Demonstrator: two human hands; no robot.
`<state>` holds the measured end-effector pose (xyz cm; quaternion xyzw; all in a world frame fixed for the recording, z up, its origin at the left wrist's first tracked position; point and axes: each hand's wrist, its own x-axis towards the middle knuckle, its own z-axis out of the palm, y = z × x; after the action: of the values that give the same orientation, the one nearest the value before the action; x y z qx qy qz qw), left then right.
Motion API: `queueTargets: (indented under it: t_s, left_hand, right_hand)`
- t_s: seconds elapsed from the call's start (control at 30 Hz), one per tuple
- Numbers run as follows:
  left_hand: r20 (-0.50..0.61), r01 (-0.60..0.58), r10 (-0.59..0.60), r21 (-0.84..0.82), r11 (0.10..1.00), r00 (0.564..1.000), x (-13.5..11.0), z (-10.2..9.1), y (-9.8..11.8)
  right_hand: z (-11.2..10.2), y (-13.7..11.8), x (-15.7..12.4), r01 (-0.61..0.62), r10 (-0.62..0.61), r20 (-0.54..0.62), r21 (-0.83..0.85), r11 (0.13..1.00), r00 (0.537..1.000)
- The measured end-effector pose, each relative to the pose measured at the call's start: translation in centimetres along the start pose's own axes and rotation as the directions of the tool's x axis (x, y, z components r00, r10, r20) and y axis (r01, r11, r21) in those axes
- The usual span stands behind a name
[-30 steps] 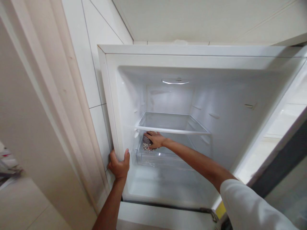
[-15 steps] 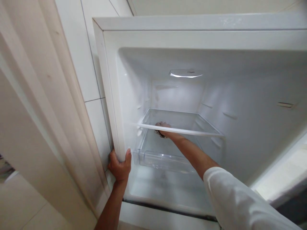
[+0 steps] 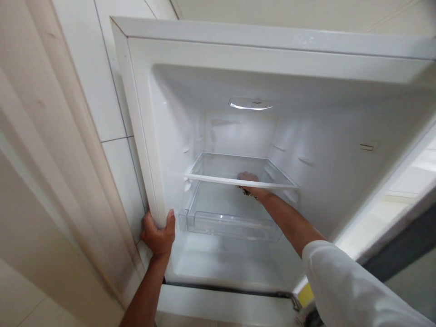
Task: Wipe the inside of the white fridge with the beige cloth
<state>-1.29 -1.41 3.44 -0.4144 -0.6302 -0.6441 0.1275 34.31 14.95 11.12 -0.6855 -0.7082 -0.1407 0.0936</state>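
My left hand (image 3: pixel 158 235) grips the front left edge of a white refrigerator (image 3: pixel 145 150), thumb on the inner side and fingers round the outside. Deep inside, my right hand (image 3: pixel 248 177) is closed on a bunched, patterned cloth (image 3: pixel 246 191), of which only a small part shows. That hand is under the glass shelf (image 3: pixel 221 164) and is seen partly through it; the shelf's white front strip crosses over the wrist. Below it lies a clear plastic drawer or tray (image 3: pixel 231 225), over whose surface the cloth is held. Whether the cloth touches that surface I cannot tell.
A lamp cover (image 3: pixel 252 104) is set in the compartment's ceiling. White wall tiles (image 3: pixel 117 159) and a pale wooden frame (image 3: pixel 68 136) stand close on the left. At lower right, a dark strip (image 3: pixel 402 236) and a yellow patch (image 3: pixel 305 295) show beyond the refrigerator.
My right hand has moved to the right under the shelf with the cloth. My left hand keeps its hold on the edge. The whole view has shifted slightly.
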Motion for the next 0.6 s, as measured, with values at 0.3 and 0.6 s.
queueTargets:
  t_s: [0.3,0.6]
  left_hand:
    - [-0.010,0.010,-0.009,0.022,1.000,1.000,0.2,0.0,0.3]
    - [0.017,-0.004,0.003,0.057,0.998,1.000,0.0,0.3,-0.2]
  right_hand:
    - [-1.1,2.7,-2.0,0.116,-0.133,-0.230,-0.087,0.990,0.964]
    - [-1.1,4.3,-1.4,-0.009,0.089,-0.401,0.197,0.980,0.912]
